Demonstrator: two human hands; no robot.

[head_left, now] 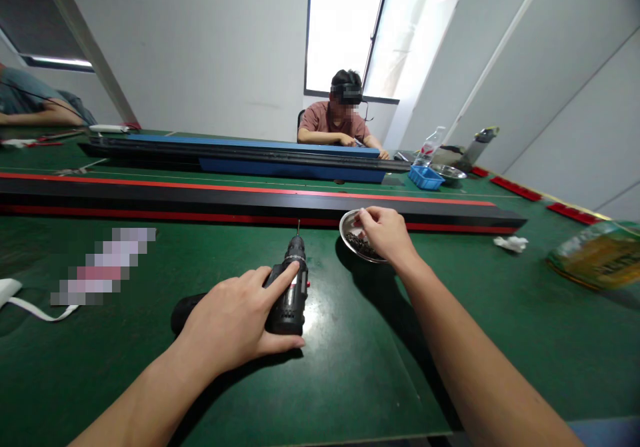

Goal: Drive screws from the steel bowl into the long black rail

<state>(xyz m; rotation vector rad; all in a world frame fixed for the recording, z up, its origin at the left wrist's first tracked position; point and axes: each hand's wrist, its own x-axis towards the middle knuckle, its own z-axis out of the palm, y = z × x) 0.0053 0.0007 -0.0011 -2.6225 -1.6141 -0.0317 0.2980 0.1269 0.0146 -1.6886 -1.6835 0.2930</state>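
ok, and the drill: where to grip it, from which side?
Probably the handle, from the near left: the drill lies on its side, handle base to the left, bit pointing away toward the black-and-red beam. The left hand covers mid-handle, so its exact shape is hidden.

Workshop: power drill (294, 300), green worktable (350, 360)

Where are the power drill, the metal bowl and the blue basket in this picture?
Power drill (293, 304): head view, on the black motor housing.
Metal bowl (347, 224): head view, on the bare inner wall.
Blue basket (424, 181): head view, on the outer wall.
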